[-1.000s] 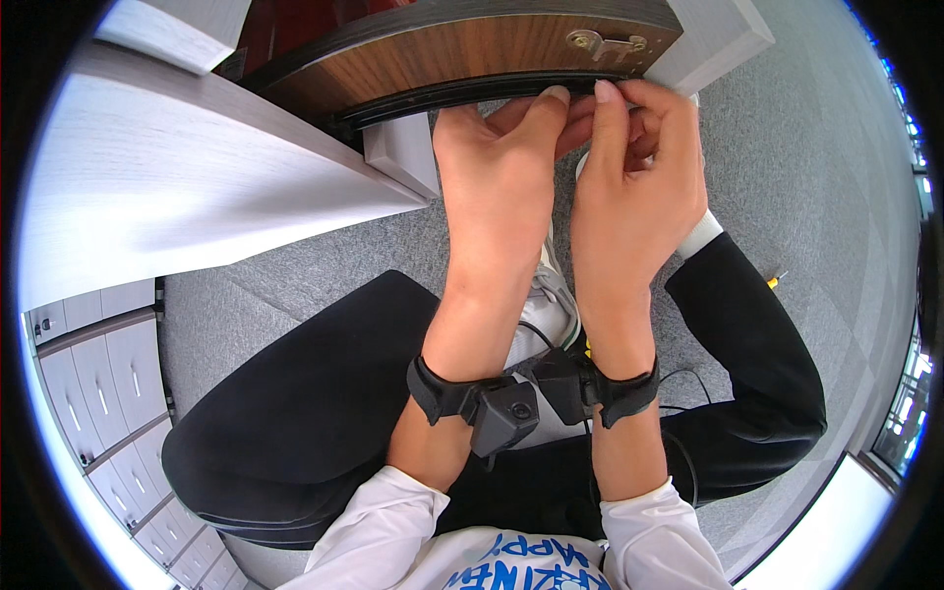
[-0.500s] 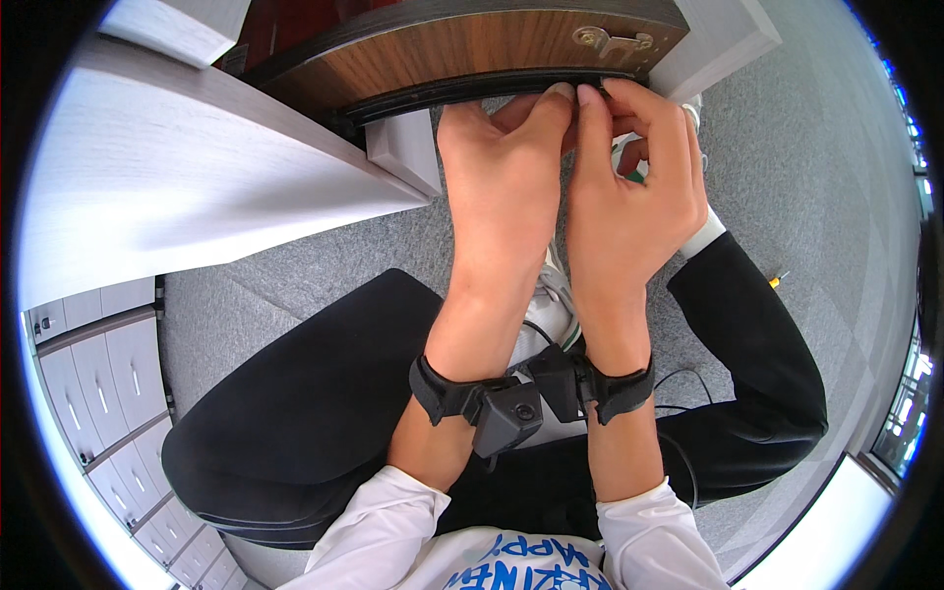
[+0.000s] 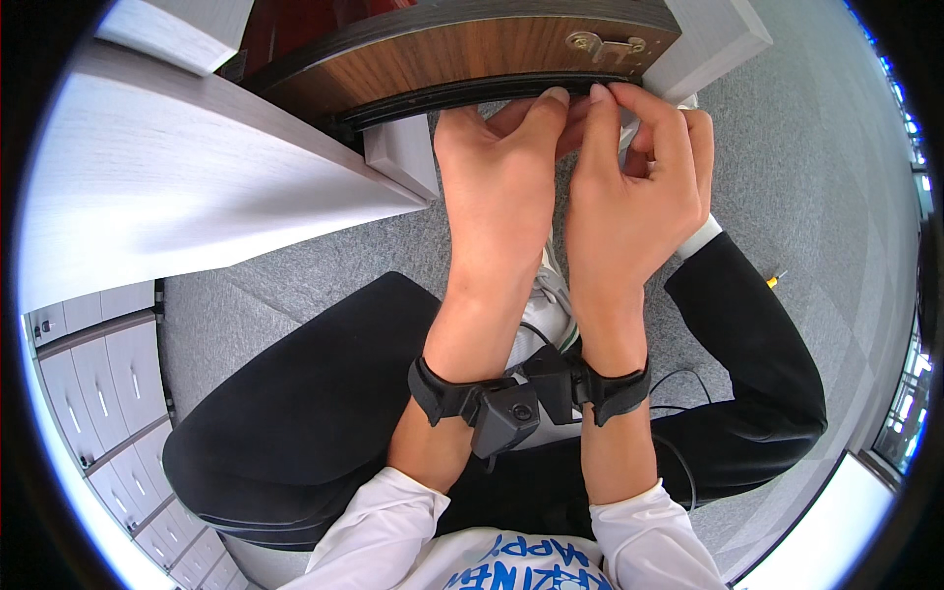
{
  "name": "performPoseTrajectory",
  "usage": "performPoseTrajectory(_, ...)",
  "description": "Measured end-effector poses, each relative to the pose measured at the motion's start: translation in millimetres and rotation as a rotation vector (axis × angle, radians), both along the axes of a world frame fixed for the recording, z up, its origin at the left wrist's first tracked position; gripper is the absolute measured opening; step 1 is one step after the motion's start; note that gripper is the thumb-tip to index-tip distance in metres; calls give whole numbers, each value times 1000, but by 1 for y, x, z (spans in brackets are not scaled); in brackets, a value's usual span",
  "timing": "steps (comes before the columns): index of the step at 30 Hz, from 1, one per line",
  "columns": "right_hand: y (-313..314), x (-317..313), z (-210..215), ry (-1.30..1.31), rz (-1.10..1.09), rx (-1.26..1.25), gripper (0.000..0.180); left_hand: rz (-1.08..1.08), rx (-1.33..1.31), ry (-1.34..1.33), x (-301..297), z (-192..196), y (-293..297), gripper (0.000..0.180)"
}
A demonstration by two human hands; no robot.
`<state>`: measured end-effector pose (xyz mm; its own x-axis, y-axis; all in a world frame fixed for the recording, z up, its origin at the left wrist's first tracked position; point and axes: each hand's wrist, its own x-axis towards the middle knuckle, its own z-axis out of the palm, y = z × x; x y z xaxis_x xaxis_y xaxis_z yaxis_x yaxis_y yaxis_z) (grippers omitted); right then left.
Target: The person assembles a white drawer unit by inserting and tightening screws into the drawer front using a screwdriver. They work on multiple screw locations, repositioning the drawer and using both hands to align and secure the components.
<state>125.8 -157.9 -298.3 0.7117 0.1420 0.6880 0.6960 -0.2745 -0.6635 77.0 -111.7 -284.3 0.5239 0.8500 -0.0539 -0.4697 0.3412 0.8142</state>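
A long black strip [image 3: 433, 99] runs along the near edge of a brown wood-grain panel [image 3: 442, 61]. My left hand [image 3: 499, 177] grips this strip, its thumb pressed near the edge and its fingers curled behind, partly hidden. Close beside it, my right hand [image 3: 639, 182] pinches the strip near its right end between thumb and index finger. The other right fingers are bent beneath. A metal latch [image 3: 605, 45] sits on the panel just above my right fingertips.
To the left stands a pale wood-grain board [image 3: 197, 167], with a small block [image 3: 401, 155] at its end. Another pale piece [image 3: 708, 49] borders the panel's right side. A yellow-handled tool [image 3: 774, 281] lies on the grey carpet [image 3: 787, 187]. Drawers [image 3: 103, 383] line the far left.
My right thumb has slid slightly right, widening the space between my two thumbs. The left hand has barely moved, and the whole view has shifted a little.
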Motion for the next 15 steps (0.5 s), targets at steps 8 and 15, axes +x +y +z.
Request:
performPoseTrajectory(8, -1, 3, 1, -22, 19, -5, 11, 33, 18, 51, 1, -1, 0, 27)
performPoseTrajectory(15, -2, 6, 1, -16, 54, 4, 12, 12, 12, 55, 0, 0, 1, 25)
